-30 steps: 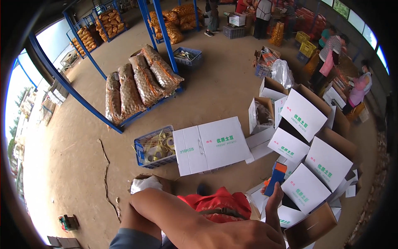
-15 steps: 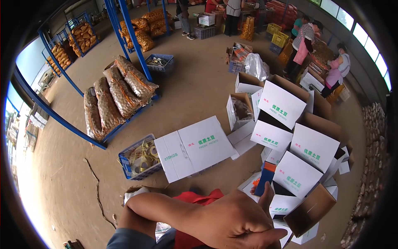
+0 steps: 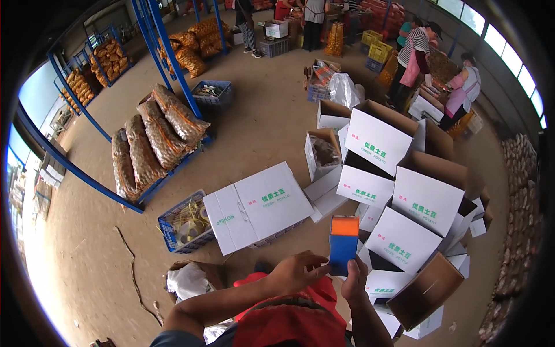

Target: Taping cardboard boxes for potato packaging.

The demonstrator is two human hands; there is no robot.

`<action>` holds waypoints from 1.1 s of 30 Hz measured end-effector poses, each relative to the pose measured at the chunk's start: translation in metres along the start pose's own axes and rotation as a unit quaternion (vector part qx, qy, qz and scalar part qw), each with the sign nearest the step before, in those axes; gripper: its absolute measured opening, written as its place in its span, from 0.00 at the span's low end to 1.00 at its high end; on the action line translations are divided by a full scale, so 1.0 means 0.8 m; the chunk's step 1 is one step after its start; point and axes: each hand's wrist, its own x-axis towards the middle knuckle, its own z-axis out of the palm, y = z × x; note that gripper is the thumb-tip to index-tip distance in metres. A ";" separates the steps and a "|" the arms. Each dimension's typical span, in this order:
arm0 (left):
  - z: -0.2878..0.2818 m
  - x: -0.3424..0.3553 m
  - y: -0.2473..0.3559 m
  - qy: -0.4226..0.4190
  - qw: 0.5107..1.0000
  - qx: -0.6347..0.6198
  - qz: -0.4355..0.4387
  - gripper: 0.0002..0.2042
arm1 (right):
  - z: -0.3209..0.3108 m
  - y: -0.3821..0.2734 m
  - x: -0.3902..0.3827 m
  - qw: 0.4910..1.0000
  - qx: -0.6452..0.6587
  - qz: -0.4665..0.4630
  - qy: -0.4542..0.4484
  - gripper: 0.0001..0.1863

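Note:
My right hand (image 3: 354, 279) grips a small blue block with an orange top end (image 3: 344, 250), held upright before my red apron (image 3: 289, 321). Its thumb lies along the lower right edge of the block. Close to the block's lower left side is my left hand (image 3: 299, 270), fingers bent and slightly apart, with nothing visible in them. Whether its fingertips touch the block I cannot tell. Beyond both hands a flat white carton (image 3: 260, 202) with green print lies across a blue crate (image 3: 277, 232).
Open white cartons (image 3: 416, 202) are heaped at my right. Left of the flat carton stands a blue crate (image 3: 184, 247) with yellow strapping and tape rolls. Filled mesh sacks (image 3: 165, 133) lean by a blue frame (image 3: 176, 58). Several people (image 3: 413, 55) work at the back.
My left hand has drawn back from across my right wrist to beside the block. The block has moved left and turned its broad blue side toward me. The view has shifted slightly.

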 end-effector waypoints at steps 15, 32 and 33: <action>-0.008 -0.004 -0.056 0.103 0.946 -0.305 0.033 0.20 | 0.044 -0.033 0.052 0.979 -0.078 0.027 -0.188 0.18; -0.224 0.034 -0.073 0.136 0.958 -0.252 0.016 0.18 | 0.135 -0.044 0.150 0.975 -0.126 -0.008 -0.183 0.11; -0.233 0.038 -0.080 0.144 0.956 -0.256 0.006 0.18 | 0.136 -0.047 0.151 0.961 -0.181 -0.019 -0.208 0.11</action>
